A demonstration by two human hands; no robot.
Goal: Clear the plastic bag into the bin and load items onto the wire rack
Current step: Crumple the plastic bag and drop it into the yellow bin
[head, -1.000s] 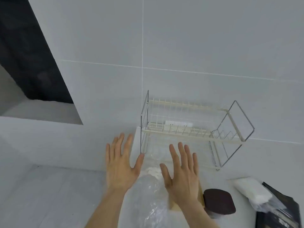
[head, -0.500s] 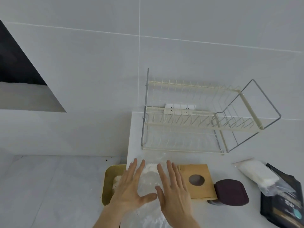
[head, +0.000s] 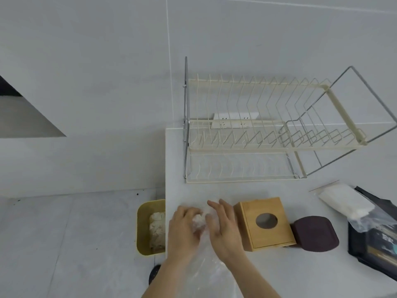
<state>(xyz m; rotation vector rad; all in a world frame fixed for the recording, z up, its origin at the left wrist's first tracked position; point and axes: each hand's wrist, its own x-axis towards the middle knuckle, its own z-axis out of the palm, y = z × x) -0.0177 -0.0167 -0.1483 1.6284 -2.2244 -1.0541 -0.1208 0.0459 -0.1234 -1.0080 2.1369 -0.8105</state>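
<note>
Only the person's two hands and forearms showed, entering from the near edge. The left hand and the right hand were both bare: no gloves, rings or other jewellery showed on the visible fingers. The wrists carried no watch or band. Both forearms were uncovered as far as the near edge, with no sleeve or cuff in view. The nails that showed looked short and unpainted. Nothing else of the body or clothing was visible.
</note>
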